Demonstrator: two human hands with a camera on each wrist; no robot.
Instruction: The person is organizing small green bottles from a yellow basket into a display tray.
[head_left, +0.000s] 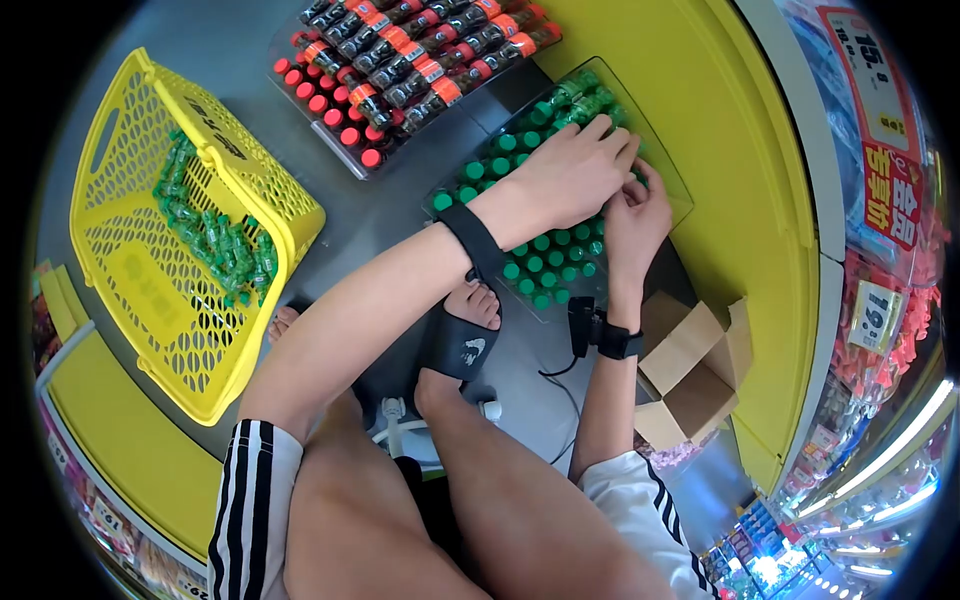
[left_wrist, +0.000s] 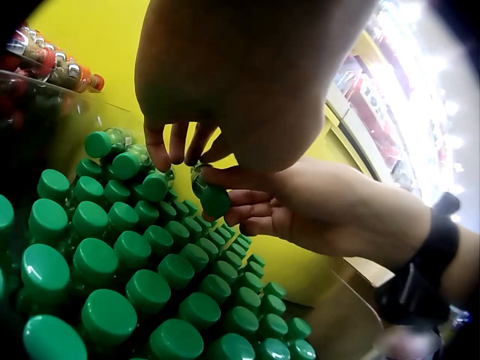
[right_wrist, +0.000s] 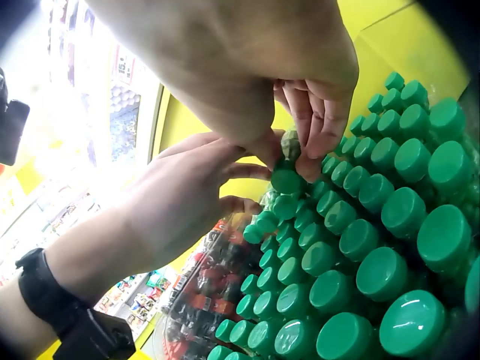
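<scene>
Many small green-capped bottles [head_left: 540, 265] stand in rows in a clear bin [head_left: 685, 190], with several lying on top at its far end. My right hand [head_left: 640, 225] pinches one green-capped bottle [right_wrist: 286, 178] between thumb and fingers, just above the others, its cap facing the wrist camera. My left hand [head_left: 575, 175] reaches over the bin from the other side. Its fingers [right_wrist: 244, 205] are loosely bent and spread, close beside the held bottle and over the bottles lying at the far end. In the left wrist view, its palm hides part of the right hand [left_wrist: 300, 206].
A yellow basket [head_left: 105, 215] at left contains green bottles [head_left: 225, 250]. Red-capped dark bottles [head_left: 420, 60] fill another clear bin beyond. An open cardboard box [head_left: 690, 370] stands at right, by the yellow shelf base [head_left: 740, 130]. A sandalled foot [head_left: 465, 325] is near the bin.
</scene>
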